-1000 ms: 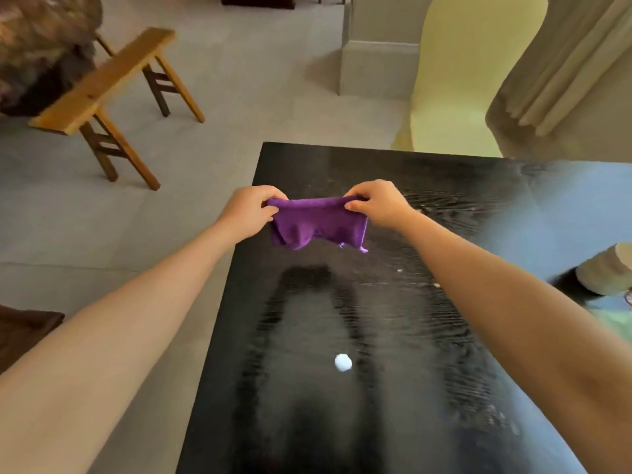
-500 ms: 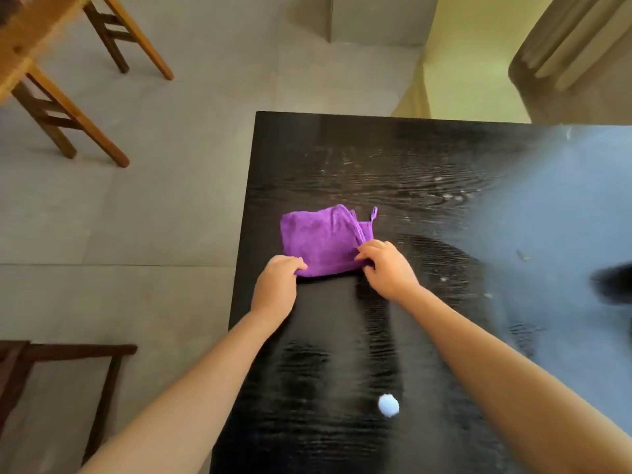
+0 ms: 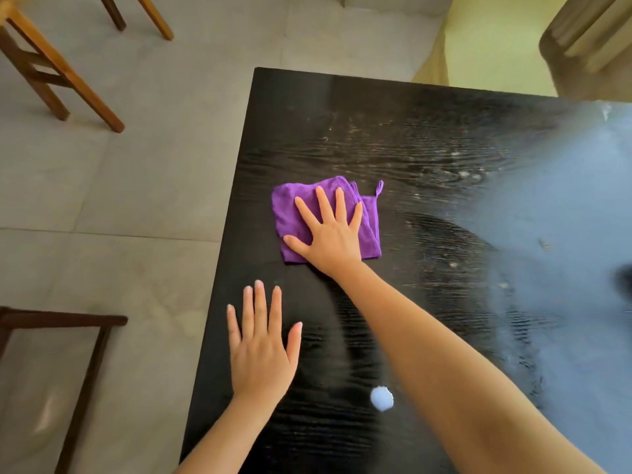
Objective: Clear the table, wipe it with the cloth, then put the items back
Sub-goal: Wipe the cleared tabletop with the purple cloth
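– Purple cloth [image 3: 289, 217]: where does it lie?

– On the black wood-grain table [image 3: 376, 131], close to the left edge and past the middle toward the far side. It is folded into a rough square, with a small hanging loop [image 3: 379, 188] sticking out at its far right corner.

– And the hands?

– The right hand [image 3: 330, 234] lies palm down on the cloth, fingers straight and spread, thumb out to the left; it grips nothing. Purple shows around it on the left, far and right sides. The left hand [image 3: 261, 350] is palm down over bare tabletop, nearer than the cloth and just inside the left edge. Its fingers are straight and nearly together, and it holds nothing. Whether that palm bears on the wood cannot be told.

– Anything else on the tabletop?

– A small pale round spot [image 3: 382, 398] sits between the two forearms at the near end; what it is cannot be told. Pale specks and smears dot the far half. A bluish glare washes over the right side.

– Around the table?

– A grey tiled floor [image 3: 154, 165] lies to the left. Light wooden bench legs [image 3: 51, 70] stand at far left, and a dark wooden frame [image 3: 85, 336] at near left. Beyond the far edge are a yellow wall [image 3: 485, 39] and a beige curtain [image 3: 588, 39].
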